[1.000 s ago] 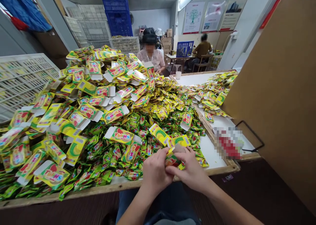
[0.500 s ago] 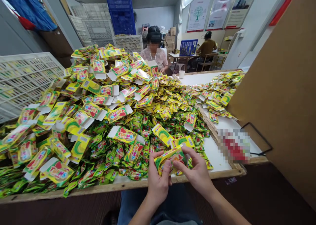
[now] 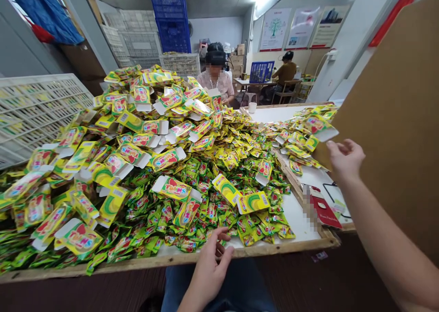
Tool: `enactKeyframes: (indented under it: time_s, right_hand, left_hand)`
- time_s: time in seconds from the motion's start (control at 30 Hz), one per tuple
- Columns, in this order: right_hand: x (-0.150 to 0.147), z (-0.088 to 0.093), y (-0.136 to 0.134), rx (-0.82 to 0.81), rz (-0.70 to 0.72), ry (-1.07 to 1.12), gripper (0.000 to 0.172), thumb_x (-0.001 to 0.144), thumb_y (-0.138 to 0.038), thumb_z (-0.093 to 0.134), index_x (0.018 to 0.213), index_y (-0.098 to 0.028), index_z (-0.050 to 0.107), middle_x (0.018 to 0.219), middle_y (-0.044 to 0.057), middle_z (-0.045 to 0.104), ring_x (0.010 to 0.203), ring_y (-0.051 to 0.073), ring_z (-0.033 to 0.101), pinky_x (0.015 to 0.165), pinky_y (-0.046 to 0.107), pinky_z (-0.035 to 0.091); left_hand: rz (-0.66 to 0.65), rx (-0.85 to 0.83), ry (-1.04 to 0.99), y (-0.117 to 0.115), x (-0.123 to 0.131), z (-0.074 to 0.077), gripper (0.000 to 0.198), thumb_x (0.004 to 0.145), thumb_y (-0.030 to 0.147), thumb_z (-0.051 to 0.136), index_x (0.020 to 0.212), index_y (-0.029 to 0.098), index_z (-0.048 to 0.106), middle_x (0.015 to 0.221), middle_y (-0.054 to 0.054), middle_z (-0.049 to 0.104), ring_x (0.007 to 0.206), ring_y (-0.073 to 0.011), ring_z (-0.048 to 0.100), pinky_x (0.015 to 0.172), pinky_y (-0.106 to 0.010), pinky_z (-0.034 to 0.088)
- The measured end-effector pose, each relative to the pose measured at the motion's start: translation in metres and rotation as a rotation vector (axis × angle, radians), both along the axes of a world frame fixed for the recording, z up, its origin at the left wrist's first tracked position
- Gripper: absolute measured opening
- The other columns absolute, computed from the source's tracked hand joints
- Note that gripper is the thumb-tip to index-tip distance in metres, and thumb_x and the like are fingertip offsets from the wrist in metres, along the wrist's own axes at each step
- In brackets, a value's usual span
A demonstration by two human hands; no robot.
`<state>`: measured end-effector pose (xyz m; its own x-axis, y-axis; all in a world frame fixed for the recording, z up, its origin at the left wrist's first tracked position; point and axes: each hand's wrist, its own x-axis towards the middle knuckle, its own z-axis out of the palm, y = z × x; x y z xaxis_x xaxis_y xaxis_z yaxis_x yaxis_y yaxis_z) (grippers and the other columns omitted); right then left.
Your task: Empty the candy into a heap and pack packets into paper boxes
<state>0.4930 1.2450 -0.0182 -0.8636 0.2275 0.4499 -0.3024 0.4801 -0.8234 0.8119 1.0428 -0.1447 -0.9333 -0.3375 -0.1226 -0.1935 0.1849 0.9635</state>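
My left hand (image 3: 211, 261) is just above the table's front edge, fingers loosely curved and thumb apart, with nothing in it. Beside it lie many small green candy packets (image 3: 202, 207) and two yellow-green boxes (image 3: 254, 203). My right hand (image 3: 347, 159) is stretched out to the right, its fingers half curled and empty. Just beyond its fingertips is a small candy box (image 3: 318, 125) with a white end, apart from the hand, over a heap of similar boxes (image 3: 298, 143). Whether that box touches the heap I cannot tell.
A tall mound of boxes (image 3: 137, 134) covers the left of the table, near a white crate (image 3: 41, 111). A wooden strip (image 3: 291, 177) divides the table. A red phone-like object (image 3: 325, 211) and a cardboard panel (image 3: 387, 97) are on the right. A person (image 3: 216, 76) sits opposite.
The box that both hands held is out of them. My right hand has swung far right and forward and let it go; my left hand has stayed near the front edge and loosened.
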Motion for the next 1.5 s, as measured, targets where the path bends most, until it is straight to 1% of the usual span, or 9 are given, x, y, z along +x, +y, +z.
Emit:
enactKeyframes:
  time_s: [0.23,0.33,0.47,0.6,0.73,0.9,1.07,1.27,1.5]
  right_hand:
    - [0.041,-0.073,-0.122,0.524,0.702,0.196,0.032,0.073,-0.015,0.057,0.104,-0.021,0.067,0.115,0.008,0.065,0.108,0.024,0.058,0.097,0.041,0.045]
    - [0.049,-0.089,-0.166,0.656,0.825,0.197,0.054,0.069,-0.001,0.051,0.119,-0.02,0.061,0.132,0.01,0.055,0.125,0.028,0.045,0.106,0.046,0.035]
    - [0.037,-0.094,-0.183,0.68,0.887,0.149,0.046,0.073,-0.002,0.048,0.113,-0.018,0.064,0.122,0.012,0.061,0.119,0.029,0.051,0.102,0.046,0.038]
    - [0.03,-0.094,-0.176,0.54,0.913,0.086,0.036,0.079,-0.014,0.049,0.111,-0.02,0.063,0.118,0.01,0.064,0.109,0.027,0.058,0.1,0.044,0.041]
    - [0.037,-0.093,-0.16,0.27,0.774,-0.029,0.03,0.084,-0.024,0.043,0.105,-0.019,0.063,0.103,0.012,0.068,0.099,0.028,0.061,0.095,0.047,0.042]
    - [0.059,-0.094,-0.128,-0.175,0.629,-0.27,0.028,0.084,-0.041,0.04,0.088,-0.021,0.06,0.073,0.006,0.067,0.071,0.023,0.065,0.069,0.04,0.054]
    - [0.112,-0.095,-0.098,-0.513,0.666,-0.503,0.036,0.069,-0.054,0.062,0.078,-0.02,0.058,0.068,0.002,0.066,0.061,0.018,0.064,0.059,0.034,0.055]
    - [0.189,-0.097,-0.107,-0.752,0.703,-0.734,0.046,0.05,-0.048,0.082,0.078,-0.018,0.063,0.072,0.002,0.069,0.064,0.017,0.065,0.06,0.03,0.055]
    - [0.215,-0.094,-0.11,-0.932,0.677,-0.822,0.046,0.057,-0.055,0.076,0.084,-0.02,0.065,0.086,0.007,0.072,0.081,0.022,0.067,0.066,0.031,0.055]
  left_hand:
    - [-0.076,-0.112,0.033,0.006,0.007,0.001,0.032,0.087,0.037,0.047,0.113,0.021,0.055,0.098,-0.007,0.063,0.074,-0.0149,0.058,0.073,-0.03,0.049]
    - [-0.093,-0.184,0.057,0.008,0.015,0.0,0.029,0.087,0.034,0.048,0.112,0.021,0.056,0.095,-0.006,0.065,0.074,-0.0147,0.059,0.076,-0.029,0.05]
    - [-0.023,-0.35,0.117,-0.01,0.016,0.002,0.023,0.088,0.032,0.048,0.104,0.021,0.06,0.094,-0.006,0.067,0.079,-0.0162,0.062,0.076,-0.029,0.051]
    - [0.202,-0.694,0.208,-0.047,-0.021,0.011,0.021,0.088,0.027,0.047,0.098,0.019,0.063,0.094,-0.007,0.068,0.087,-0.0203,0.062,0.081,-0.035,0.05]
    - [0.318,-1.1,-0.036,-0.071,-0.077,0.018,0.031,0.082,0.025,0.056,0.111,0.016,0.061,0.107,-0.012,0.065,0.098,-0.0293,0.056,0.083,-0.043,0.046]
    - [0.294,-1.172,-0.081,-0.079,-0.111,0.014,0.025,0.078,0.013,0.054,0.1,0.01,0.065,0.098,-0.015,0.066,0.09,-0.0296,0.06,0.075,-0.041,0.047]
    - [0.351,-1.143,0.099,-0.082,-0.098,0.013,0.026,0.086,0.016,0.046,0.103,0.013,0.064,0.097,-0.011,0.069,0.089,-0.0227,0.062,0.081,-0.035,0.047]
    - [0.33,-1.166,0.93,-0.039,-0.064,0.017,0.019,0.084,0.015,0.054,0.095,0.023,0.067,0.085,-0.003,0.074,0.075,-0.0162,0.063,0.073,-0.03,0.048]
    - [0.143,-0.861,0.738,0.001,-0.046,0.022,0.023,0.082,0.018,0.057,0.103,0.02,0.067,0.098,-0.007,0.072,0.089,-0.0186,0.062,0.082,-0.033,0.051]
